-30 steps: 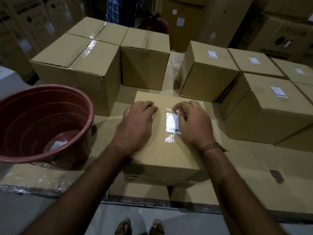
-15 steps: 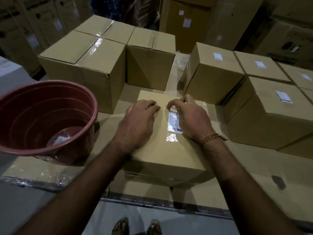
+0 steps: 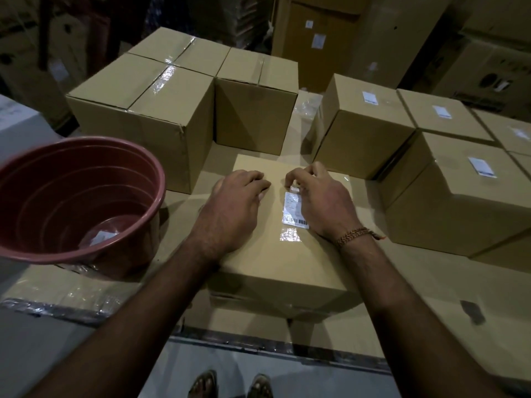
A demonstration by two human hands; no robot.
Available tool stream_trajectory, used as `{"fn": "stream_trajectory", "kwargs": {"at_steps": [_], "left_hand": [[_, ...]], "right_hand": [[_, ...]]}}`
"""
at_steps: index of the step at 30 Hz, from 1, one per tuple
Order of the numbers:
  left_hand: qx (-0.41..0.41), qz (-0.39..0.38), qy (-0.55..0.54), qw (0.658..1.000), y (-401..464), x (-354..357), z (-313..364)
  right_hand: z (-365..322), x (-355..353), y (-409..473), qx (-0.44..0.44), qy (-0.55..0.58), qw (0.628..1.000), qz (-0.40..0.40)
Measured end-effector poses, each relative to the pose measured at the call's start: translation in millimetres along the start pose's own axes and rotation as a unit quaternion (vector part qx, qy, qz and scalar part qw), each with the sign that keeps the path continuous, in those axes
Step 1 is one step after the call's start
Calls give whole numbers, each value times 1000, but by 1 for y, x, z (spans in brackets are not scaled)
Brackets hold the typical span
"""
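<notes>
The cardboard box (image 3: 275, 254) sits near the front edge of the cardboard-covered surface (image 3: 408, 285), right of the red plastic tub (image 3: 86, 193). The left hand (image 3: 232, 208) rests palm down on the box top, its grip loose and holding nothing. The right hand (image 3: 321, 202) has a narrow grip: thumb and fingertips pinch the top edge of the barcode label (image 3: 293, 211) lying on the box top between both hands

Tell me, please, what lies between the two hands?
In the head view, a bare strip of the box and a white barcode label beside the right hand.
</notes>
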State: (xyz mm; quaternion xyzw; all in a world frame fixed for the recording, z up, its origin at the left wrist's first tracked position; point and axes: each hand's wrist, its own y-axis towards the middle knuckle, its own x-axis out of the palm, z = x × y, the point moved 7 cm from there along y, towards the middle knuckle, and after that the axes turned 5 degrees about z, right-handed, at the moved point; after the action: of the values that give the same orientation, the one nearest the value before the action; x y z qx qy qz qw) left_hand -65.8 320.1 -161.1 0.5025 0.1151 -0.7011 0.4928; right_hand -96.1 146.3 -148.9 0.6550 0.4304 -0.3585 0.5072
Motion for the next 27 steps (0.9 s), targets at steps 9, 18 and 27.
{"fn": "stream_trajectory", "kwargs": {"at_steps": [9,18,27], "left_hand": [[-1,7,-9,1000,0,-1,0],[-4,11,-12,1000,-3,-2,6],[8,12,-5,1000,-1,0,-1]], "right_hand": [[1,-4,-3,-1,31,999,19],[8,-10,-13,-4,91,993,69],[2,-17,12,-56,98,994,-7]]}}
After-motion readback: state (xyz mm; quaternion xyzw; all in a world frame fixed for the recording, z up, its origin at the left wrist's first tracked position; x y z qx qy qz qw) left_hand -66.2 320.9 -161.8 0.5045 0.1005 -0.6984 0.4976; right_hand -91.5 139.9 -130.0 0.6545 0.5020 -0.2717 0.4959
